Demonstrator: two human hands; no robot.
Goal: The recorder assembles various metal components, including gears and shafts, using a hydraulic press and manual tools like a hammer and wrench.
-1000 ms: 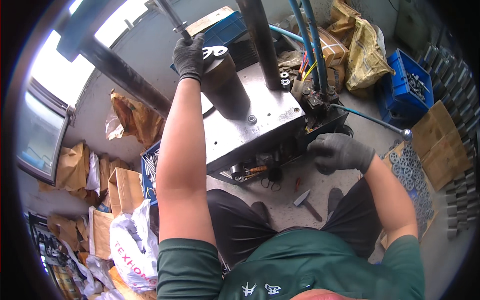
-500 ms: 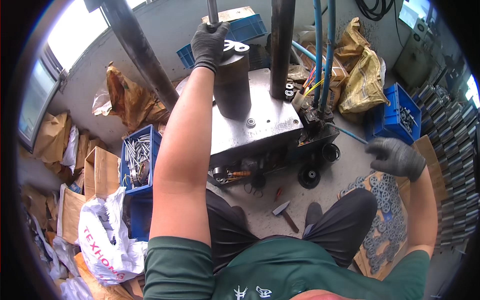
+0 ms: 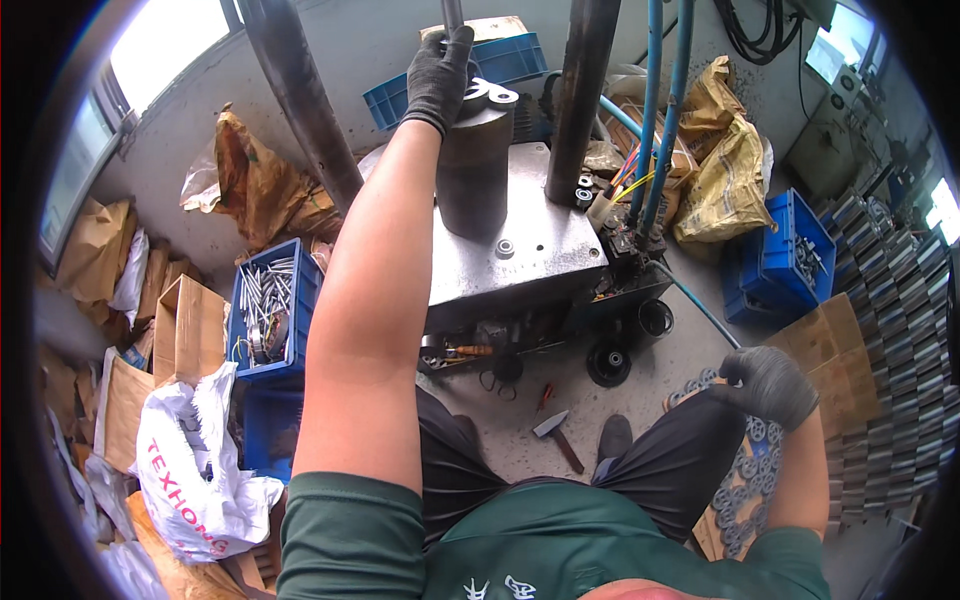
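Observation:
My gloved left hand (image 3: 440,78) is closed around the lower part of an upright metal rod (image 3: 452,14), just above a dark steel cylinder (image 3: 474,180). Light metal parts with round holes (image 3: 490,92) lie on the cylinder's top, beside my fingers. The cylinder stands on a steel machine plate (image 3: 560,240), where a small ring (image 3: 504,248) also sits. By my right knee, my gloved right hand (image 3: 772,388) is curled at the end of a thin blue lever (image 3: 700,305); its grip is partly hidden.
Blue bins (image 3: 790,245) flank the press, one at left (image 3: 240,320) full of metal pins. A hammer (image 3: 560,440) lies on the floor between my feet. Flat round metal parts (image 3: 745,495) cover cardboard beside my right leg. Dark columns (image 3: 585,90) rise from the plate.
My right hand has come down and toward my knee, and the blue lever has tilted downward with it. My left hand stays at the rod. The view has shifted slightly.

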